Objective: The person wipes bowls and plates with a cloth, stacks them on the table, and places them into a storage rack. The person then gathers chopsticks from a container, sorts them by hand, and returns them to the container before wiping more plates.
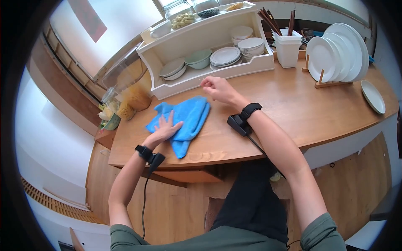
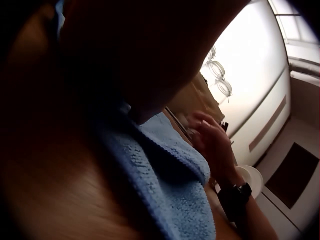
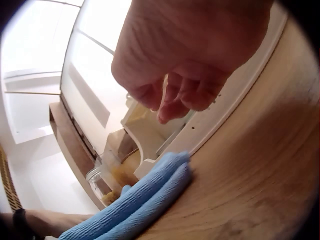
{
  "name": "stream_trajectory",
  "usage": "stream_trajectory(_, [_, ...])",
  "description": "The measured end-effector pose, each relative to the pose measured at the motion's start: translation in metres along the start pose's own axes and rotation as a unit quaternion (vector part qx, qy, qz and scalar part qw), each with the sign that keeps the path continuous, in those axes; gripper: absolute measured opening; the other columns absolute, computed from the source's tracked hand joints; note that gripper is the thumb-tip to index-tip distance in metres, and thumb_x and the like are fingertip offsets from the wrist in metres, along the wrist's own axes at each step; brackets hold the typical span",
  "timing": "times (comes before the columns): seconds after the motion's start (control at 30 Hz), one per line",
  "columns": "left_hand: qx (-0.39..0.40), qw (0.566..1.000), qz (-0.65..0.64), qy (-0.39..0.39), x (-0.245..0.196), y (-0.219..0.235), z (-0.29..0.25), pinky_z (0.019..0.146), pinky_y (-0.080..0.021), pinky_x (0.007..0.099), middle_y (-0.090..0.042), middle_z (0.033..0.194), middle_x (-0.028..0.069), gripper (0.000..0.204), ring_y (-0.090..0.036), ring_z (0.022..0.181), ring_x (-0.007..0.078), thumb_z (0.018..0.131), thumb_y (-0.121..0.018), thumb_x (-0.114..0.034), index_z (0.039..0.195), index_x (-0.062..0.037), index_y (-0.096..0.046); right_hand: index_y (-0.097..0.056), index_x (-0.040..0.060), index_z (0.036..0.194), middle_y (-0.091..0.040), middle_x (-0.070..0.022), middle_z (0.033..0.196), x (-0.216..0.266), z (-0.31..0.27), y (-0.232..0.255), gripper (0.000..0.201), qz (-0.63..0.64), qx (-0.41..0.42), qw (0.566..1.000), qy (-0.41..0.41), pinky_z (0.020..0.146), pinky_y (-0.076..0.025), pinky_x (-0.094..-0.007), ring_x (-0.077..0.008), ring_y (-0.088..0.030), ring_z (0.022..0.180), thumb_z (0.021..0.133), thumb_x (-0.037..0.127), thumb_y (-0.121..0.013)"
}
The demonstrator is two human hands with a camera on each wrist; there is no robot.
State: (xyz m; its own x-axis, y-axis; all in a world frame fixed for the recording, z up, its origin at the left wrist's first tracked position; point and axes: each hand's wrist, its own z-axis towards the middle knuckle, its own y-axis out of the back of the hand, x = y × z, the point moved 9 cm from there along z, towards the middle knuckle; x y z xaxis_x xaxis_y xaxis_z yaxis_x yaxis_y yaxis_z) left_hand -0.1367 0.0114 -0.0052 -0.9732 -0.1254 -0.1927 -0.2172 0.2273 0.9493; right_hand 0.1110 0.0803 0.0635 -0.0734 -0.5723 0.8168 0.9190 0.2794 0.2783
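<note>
A blue towel (image 1: 184, 119) lies folded and rumpled on the wooden table (image 1: 272, 104), one corner pointing toward the table's front edge. My left hand (image 1: 166, 127) rests on the towel with its fingers spread. In the left wrist view that hand is a dark shape over the cloth (image 2: 170, 170). Right of the towel, my right hand (image 1: 220, 89) is raised near the front board of the white shelf (image 1: 205, 81). Its fingers (image 3: 192, 95) hang loosely curled in the right wrist view, with nothing seen between them.
Bowls and plates (image 1: 226, 56) fill the shelf; jars (image 1: 183, 20) stand on top. Behind on the right are a white chopstick holder (image 1: 287, 49) and upright plates (image 1: 322, 58) in a rack. A small dish (image 1: 372, 97) sits at the right edge. Pasta containers (image 1: 136, 94) stand left.
</note>
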Motion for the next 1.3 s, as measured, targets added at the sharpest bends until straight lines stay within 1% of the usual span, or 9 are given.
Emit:
stream_trajectory(0.27, [0.002, 0.989, 0.023, -0.144, -0.136, -0.03, 0.015, 0.105, 0.0, 0.0651, 0.002, 0.149, 0.034, 0.091, 0.005, 0.139, 0.0471, 0.085, -0.039, -0.068, 0.149, -0.0141, -0.004, -0.049, 0.0033, 0.128, -0.06, -0.0171, 0.103, 0.018, -0.021, -0.026, 0.049, -0.136, 0.126, 0.982, -0.03, 0.061, -0.053, -0.0314, -0.0215, -0.062, 0.079, 0.091, 0.034, -0.056])
stream_trajectory(0.43, [0.021, 0.981, 0.008, -0.194, -0.172, -0.036, 0.007, 0.105, -0.001, 0.0663, 0.002, 0.149, 0.0342, 0.084, 0.005, 0.139, 0.0482, 0.09, -0.039, -0.06, 0.148, -0.0056, -0.01, -0.047, 0.015, 0.135, -0.034, -0.0249, 0.142, 0.003, -0.045, -0.01, 0.056, -0.137, 0.204, 0.952, -0.185, 0.092, -0.045, -0.0417, -0.0387, -0.052, 0.113, 0.092, 0.051, -0.048])
stream_trajectory(0.5, [0.052, 0.974, 0.016, -0.222, -0.185, -0.039, 0.0, 0.105, 0.003, 0.066, -0.009, 0.151, 0.0284, 0.079, 0.001, 0.14, 0.0424, 0.092, -0.04, -0.056, 0.147, -0.0057, -0.015, -0.045, 0.0158, 0.137, -0.031, -0.0241, 0.145, 0.007, -0.04, -0.009, 0.058, -0.228, 0.212, 0.946, -0.088, 0.106, -0.032, -0.0423, -0.0395, -0.039, 0.128, 0.092, 0.052, -0.046])
stream_trajectory(0.63, [0.11, 0.937, -0.067, -0.323, -0.211, -0.03, -0.021, 0.11, 0.006, 0.0557, -0.025, 0.149, 0.021, 0.077, -0.012, 0.141, 0.0344, 0.09, -0.049, -0.05, 0.146, -0.0045, -0.022, -0.043, 0.0155, 0.139, -0.026, -0.0229, 0.148, -0.001, -0.052, 0.007, 0.062, -0.27, 0.26, 0.919, -0.12, 0.109, -0.029, -0.0407, -0.0379, -0.033, 0.133, 0.091, 0.054, -0.047])
stream_trajectory(0.7, [0.153, 0.912, -0.123, -0.359, -0.218, -0.023, -0.036, 0.113, -0.003, 0.048, -0.025, 0.15, 0.0171, 0.076, -0.016, 0.141, 0.0305, 0.091, -0.052, -0.047, 0.146, -0.0052, -0.022, -0.041, 0.016, 0.14, -0.023, -0.0233, 0.149, 0.001, -0.067, 0.026, 0.068, -0.28, 0.278, 0.915, -0.089, 0.109, -0.028, -0.0394, -0.0375, -0.032, 0.134, 0.086, 0.056, -0.053])
stream_trajectory(0.8, [0.262, 0.797, -0.321, -0.441, -0.231, -0.014, -0.058, 0.111, -0.024, 0.0332, -0.034, 0.146, 0.0152, 0.056, -0.029, 0.137, 0.0234, 0.097, -0.049, -0.031, 0.143, -0.0039, -0.03, -0.041, 0.0158, 0.14, -0.026, -0.0213, 0.149, 0.003, -0.092, 0.063, 0.076, -0.33, 0.285, 0.893, -0.11, 0.105, -0.033, -0.0382, -0.0349, -0.039, 0.129, 0.077, 0.052, -0.066])
stream_trajectory(0.97, [0.364, 0.639, -0.547, -0.4, -0.23, -0.022, -0.042, 0.103, -0.039, 0.035, -0.054, 0.126, 0.0193, 0.042, -0.052, 0.119, 0.0231, 0.098, -0.046, -0.022, 0.133, 0.0011, -0.04, -0.047, 0.0178, 0.132, -0.049, -0.0154, 0.126, 0.011, -0.124, 0.119, 0.063, -0.36, 0.246, 0.882, -0.18, 0.09, -0.044, -0.0352, -0.0273, -0.053, 0.104, 0.077, 0.034, -0.073])
stream_trajectory(1.03, [0.33, 0.654, -0.591, -0.339, -0.223, -0.022, -0.034, 0.097, -0.046, 0.0318, -0.058, 0.12, 0.0188, 0.038, -0.058, 0.11, 0.0216, 0.098, -0.046, -0.019, 0.13, 0.0012, -0.042, -0.052, 0.0166, 0.126, -0.056, -0.0111, 0.111, 0.013, -0.138, 0.145, 0.052, -0.351, 0.206, 0.889, -0.21, 0.083, -0.045, -0.0333, -0.0241, -0.054, 0.091, 0.079, 0.027, -0.071])
stream_trajectory(1.3, [0.248, 0.662, -0.652, -0.274, -0.212, -0.02, -0.004, 0.075, -0.054, 0.0285, -0.064, 0.098, 0.0106, 0.027, -0.065, 0.086, 0.016, 0.097, -0.044, -0.018, 0.118, -0.0018, -0.048, -0.057, 0.0131, 0.117, -0.06, -0.0136, 0.112, 0.039, -0.175, 0.185, 0.04, -0.415, 0.124, 0.871, -0.23, 0.09, -0.043, -0.0376, -0.032, -0.056, 0.107, 0.079, 0.017, -0.068])
